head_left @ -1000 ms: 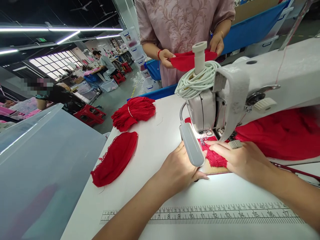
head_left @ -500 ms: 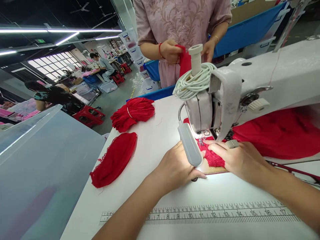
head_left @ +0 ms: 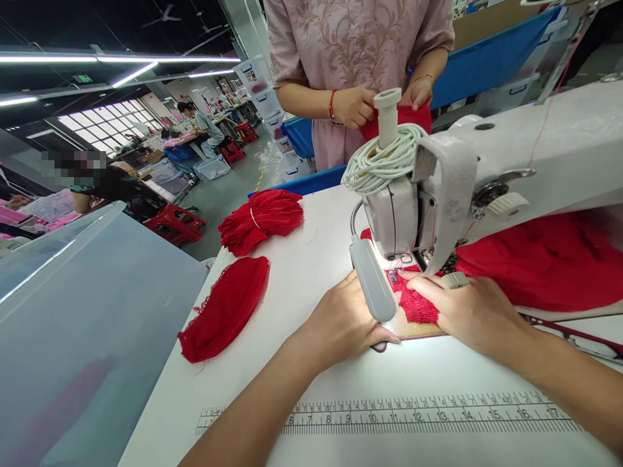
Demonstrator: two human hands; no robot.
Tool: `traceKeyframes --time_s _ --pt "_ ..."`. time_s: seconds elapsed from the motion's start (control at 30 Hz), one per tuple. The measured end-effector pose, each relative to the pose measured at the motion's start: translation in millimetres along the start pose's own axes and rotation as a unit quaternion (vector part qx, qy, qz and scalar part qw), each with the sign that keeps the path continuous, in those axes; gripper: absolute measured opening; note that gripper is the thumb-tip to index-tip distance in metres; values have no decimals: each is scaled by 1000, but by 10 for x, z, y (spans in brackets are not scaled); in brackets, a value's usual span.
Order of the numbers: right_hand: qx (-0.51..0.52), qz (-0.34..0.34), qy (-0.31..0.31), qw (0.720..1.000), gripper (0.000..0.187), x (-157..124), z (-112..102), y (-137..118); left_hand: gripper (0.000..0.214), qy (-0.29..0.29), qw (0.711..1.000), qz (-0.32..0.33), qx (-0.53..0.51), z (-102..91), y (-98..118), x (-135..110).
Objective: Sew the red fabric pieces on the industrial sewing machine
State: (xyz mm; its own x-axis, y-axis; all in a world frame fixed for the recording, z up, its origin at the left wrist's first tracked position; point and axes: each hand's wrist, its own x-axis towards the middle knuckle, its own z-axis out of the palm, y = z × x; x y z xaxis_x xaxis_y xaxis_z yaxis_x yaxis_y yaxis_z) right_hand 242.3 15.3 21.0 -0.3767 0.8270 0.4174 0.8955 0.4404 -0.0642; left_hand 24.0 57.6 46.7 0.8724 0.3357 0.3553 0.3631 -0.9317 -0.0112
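Observation:
A small piece of red lace [head_left: 418,305] lies under the head of a white sewing machine [head_left: 487,168]. My left hand [head_left: 341,321] rests flat on the table left of it, its fingertips hidden behind the machine's grey lamp [head_left: 372,279]. My right hand [head_left: 470,311] lies flat on the lace, fingers stretched toward the needle. A brown card [head_left: 418,331] shows under the lace.
A stack of red lace cups [head_left: 226,308] and a tied red bundle [head_left: 260,217] lie on the white table [head_left: 302,285]. A printed ruler [head_left: 438,415] runs along the front. A person in pink [head_left: 355,45] stands behind, holding red cloth [head_left: 413,117]. A translucent bin [head_left: 82,324] stands left. More red fabric [head_left: 549,259] lies behind the machine.
My hands have stayed on the lace with barely any shift. The person behind has folded and lowered the red cloth between both hands.

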Motion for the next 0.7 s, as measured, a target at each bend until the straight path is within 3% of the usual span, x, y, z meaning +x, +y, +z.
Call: traceKeyframes --time_s 0.3,0.6,0.7 --pt "21 32 -11 999 45 -63 140 67 55 0 999 3 36 13 26 -25" --pt "31 -27 26 999 44 -98 139 78 49 -17 999 3 30 -57 -6 11" --pt "50 -49 39 997 36 -114 121 78 41 -37 999 2 36 -52 -17 -2"
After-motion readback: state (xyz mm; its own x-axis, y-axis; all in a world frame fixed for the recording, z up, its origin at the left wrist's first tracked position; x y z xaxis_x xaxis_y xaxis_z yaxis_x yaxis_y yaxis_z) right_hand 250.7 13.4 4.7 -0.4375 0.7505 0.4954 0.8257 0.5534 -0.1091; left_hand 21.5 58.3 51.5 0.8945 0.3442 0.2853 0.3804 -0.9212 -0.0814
